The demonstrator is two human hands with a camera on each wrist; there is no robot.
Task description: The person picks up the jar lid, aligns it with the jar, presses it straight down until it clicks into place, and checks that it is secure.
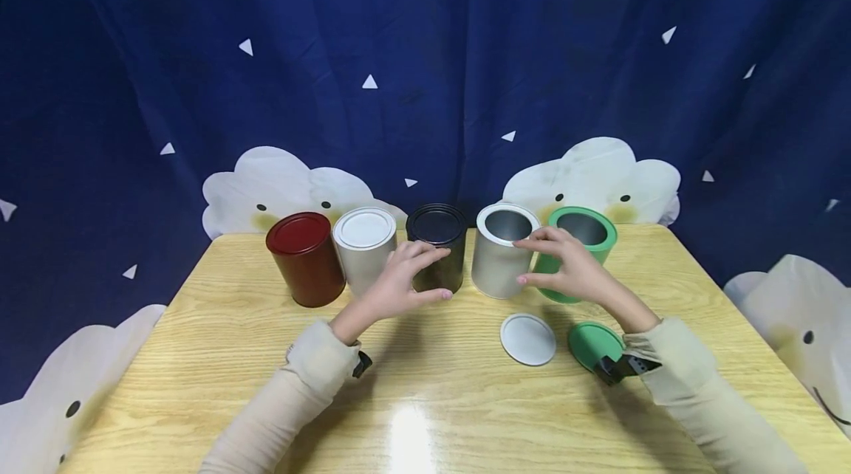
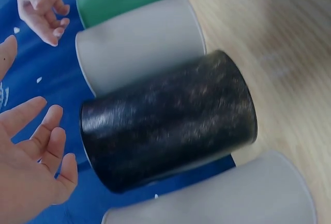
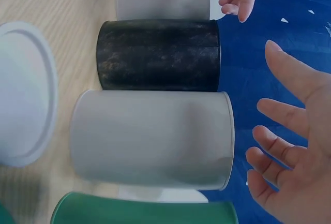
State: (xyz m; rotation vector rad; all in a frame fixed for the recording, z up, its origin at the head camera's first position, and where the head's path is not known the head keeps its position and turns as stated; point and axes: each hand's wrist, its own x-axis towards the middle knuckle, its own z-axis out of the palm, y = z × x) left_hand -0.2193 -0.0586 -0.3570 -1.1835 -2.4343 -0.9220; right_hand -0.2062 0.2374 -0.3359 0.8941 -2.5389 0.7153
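Observation:
My left hand [image 1: 403,283] hovers in front of and slightly above the black can [image 1: 439,256], fingers spread and nothing in them. That can has its black lid on. In the left wrist view the fingers of the left hand [image 2: 33,157] are apart from the black can [image 2: 168,123]. My right hand [image 1: 561,263] is raised by the lidless white can [image 1: 501,267], thumb and fingers apart. The right wrist view shows a gap between the right hand [image 3: 295,146] and the white can [image 3: 152,138]. Behind the hand stands the lidless green can [image 1: 601,238].
A dark red can [image 1: 309,271] and another white can [image 1: 362,256], both lidded, stand at the left of the row. A white lid [image 1: 528,339] and a green lid [image 1: 594,343] lie on the wooden table [image 1: 219,356]. A blue curtain [image 1: 372,9] hangs behind.

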